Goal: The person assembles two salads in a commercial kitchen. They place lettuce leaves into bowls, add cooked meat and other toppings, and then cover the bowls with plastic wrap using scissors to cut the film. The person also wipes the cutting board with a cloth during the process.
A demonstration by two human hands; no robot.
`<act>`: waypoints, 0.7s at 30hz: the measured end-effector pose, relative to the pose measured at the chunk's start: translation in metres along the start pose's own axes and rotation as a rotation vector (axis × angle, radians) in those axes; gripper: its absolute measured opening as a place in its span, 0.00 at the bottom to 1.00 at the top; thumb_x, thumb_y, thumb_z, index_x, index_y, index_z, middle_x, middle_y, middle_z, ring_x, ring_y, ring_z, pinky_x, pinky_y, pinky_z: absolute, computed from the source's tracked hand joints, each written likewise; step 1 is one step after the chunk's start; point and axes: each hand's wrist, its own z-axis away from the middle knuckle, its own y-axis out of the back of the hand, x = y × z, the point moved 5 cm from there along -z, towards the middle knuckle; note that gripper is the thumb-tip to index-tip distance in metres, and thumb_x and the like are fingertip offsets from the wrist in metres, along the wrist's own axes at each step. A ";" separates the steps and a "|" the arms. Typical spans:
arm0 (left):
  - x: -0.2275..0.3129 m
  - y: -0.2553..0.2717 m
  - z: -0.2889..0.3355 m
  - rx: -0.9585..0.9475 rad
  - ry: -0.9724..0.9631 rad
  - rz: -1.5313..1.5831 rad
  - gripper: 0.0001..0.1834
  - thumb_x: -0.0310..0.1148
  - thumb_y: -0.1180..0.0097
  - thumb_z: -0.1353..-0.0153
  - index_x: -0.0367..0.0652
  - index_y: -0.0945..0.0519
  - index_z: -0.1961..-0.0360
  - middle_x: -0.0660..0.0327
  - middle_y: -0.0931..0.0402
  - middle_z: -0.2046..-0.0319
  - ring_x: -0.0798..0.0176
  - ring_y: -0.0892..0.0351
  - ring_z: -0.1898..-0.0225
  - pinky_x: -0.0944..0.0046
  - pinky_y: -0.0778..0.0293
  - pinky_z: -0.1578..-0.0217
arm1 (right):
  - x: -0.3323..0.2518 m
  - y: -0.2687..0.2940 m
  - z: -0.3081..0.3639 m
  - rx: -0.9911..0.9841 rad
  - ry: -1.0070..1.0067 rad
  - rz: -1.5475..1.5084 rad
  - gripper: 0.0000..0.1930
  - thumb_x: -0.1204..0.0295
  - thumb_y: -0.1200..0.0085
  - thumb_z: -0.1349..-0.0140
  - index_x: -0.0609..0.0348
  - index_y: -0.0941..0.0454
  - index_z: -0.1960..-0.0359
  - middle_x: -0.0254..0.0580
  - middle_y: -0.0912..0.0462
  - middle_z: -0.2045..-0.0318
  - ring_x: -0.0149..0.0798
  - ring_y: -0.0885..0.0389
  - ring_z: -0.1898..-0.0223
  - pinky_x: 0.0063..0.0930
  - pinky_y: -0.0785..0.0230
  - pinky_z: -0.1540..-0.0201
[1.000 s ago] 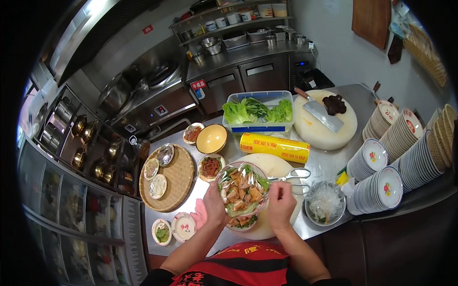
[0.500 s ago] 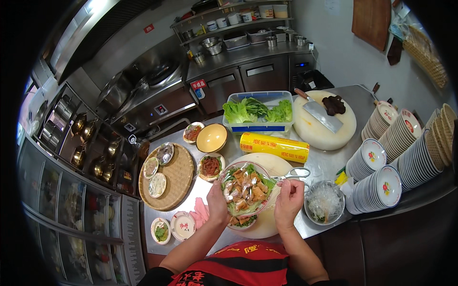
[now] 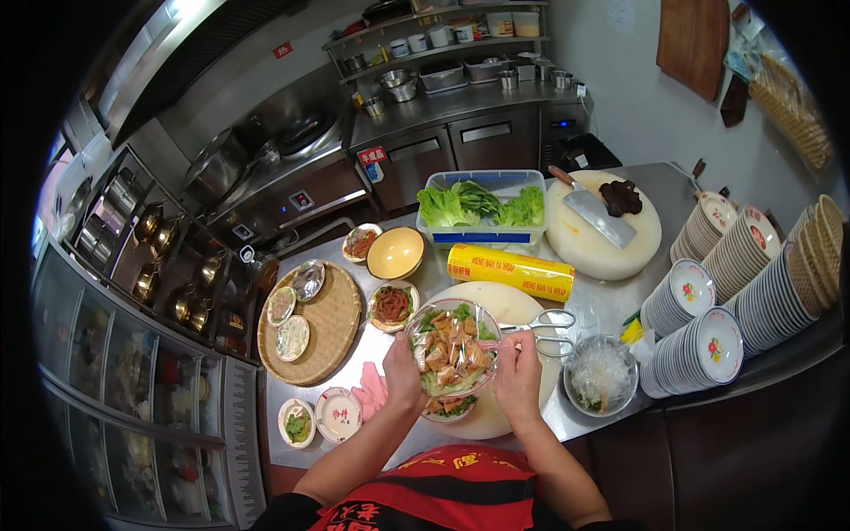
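A bowl [image 3: 453,350] of browned chunks and leafy greens, with shiny clear plastic wrap over its top, is held up in front of me. My left hand [image 3: 405,379] grips the bowl's left rim, its fingers partly hidden. At the opposite side, my right hand [image 3: 518,376] is closed in a pinch on the edge of the plastic wrap [image 3: 498,341], close against the rim. Below the held bowl, another bowl [image 3: 453,409] with similar food partly shows. It rests on the near round cutting board [image 3: 491,427].
Scissors [image 3: 551,334], a yellow wrap box [image 3: 511,273] and a lettuce tub [image 3: 482,234] lie beyond the hands. A cleaver [image 3: 599,219] rests on the far board. Stacked bowls [image 3: 699,350] line the right. At left are a woven tray [image 3: 335,358] and small bowls [image 3: 339,416].
My right hand has moved left, in to the bowl's rim. The wrap that stretched out toward it now lies closer over the food. My left hand keeps its grip.
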 end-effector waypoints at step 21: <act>-0.014 0.008 -0.026 0.029 0.159 0.019 0.21 0.40 0.69 0.29 0.34 0.30 0.50 0.53 0.25 0.59 0.60 0.21 0.62 0.58 0.22 0.59 | 0.086 0.028 -0.011 0.046 -0.115 0.310 0.04 0.75 0.56 0.37 0.59 0.28 0.63 0.42 0.24 0.76 0.41 0.26 0.77 0.32 0.33 0.75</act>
